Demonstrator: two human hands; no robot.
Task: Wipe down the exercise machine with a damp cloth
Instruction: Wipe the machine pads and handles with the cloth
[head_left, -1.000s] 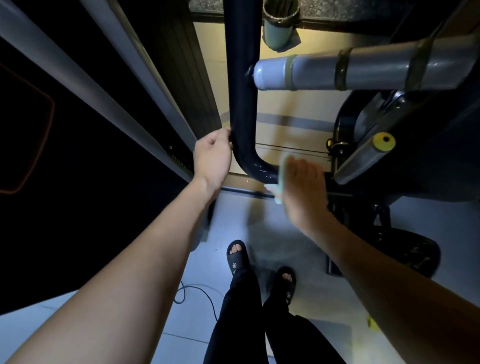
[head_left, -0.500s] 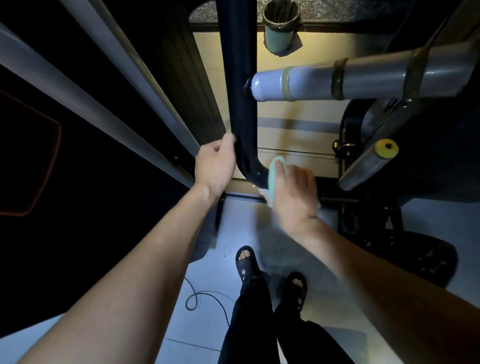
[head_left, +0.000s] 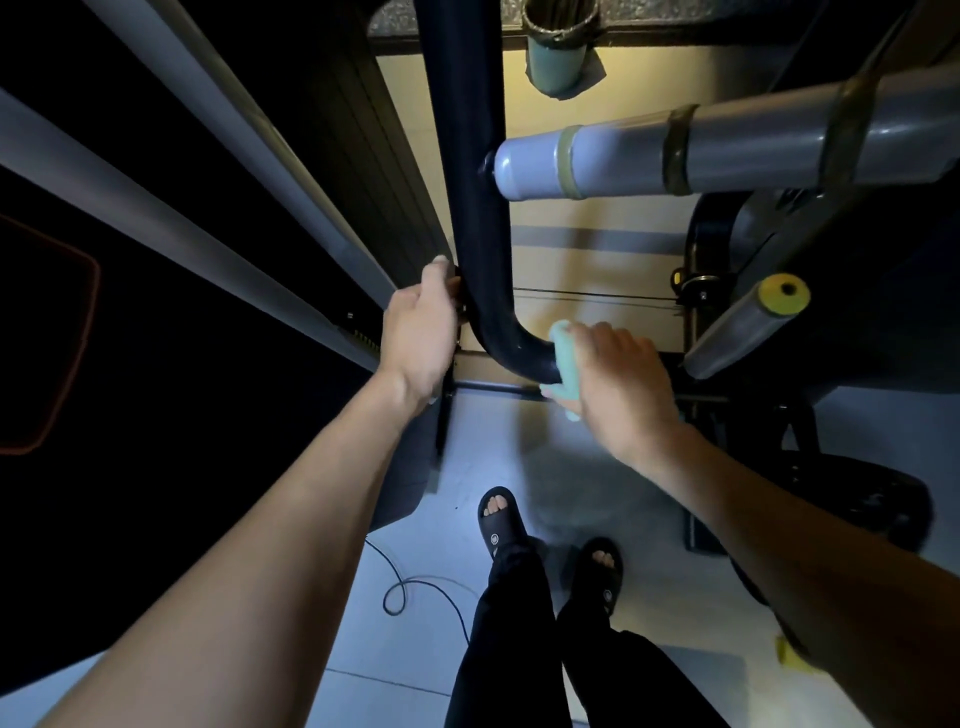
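Observation:
A dark curved tube (head_left: 480, 218) of the exercise machine runs down the middle and bends right near its lower end. My right hand (head_left: 618, 384) grips a folded pale green cloth (head_left: 563, 358) and holds it against the tube just past the bend. My left hand (head_left: 418, 338) grips the tube's left side right above the bend, fingers hidden behind it. A grey padded roller (head_left: 701, 156) sticks out to the right from the tube.
A grey bar with a yellow end cap (head_left: 782, 296) angles in at the right. Long pale rails (head_left: 218, 171) slant along the left. My sandalled feet (head_left: 501, 519) stand on the grey floor beside a loose black cable (head_left: 410, 592). A green cup (head_left: 553, 57) hangs at top.
My right hand with the cloth slid left toward the bend, then back right along the tube's lower run. My left hand kept its hold above the bend.

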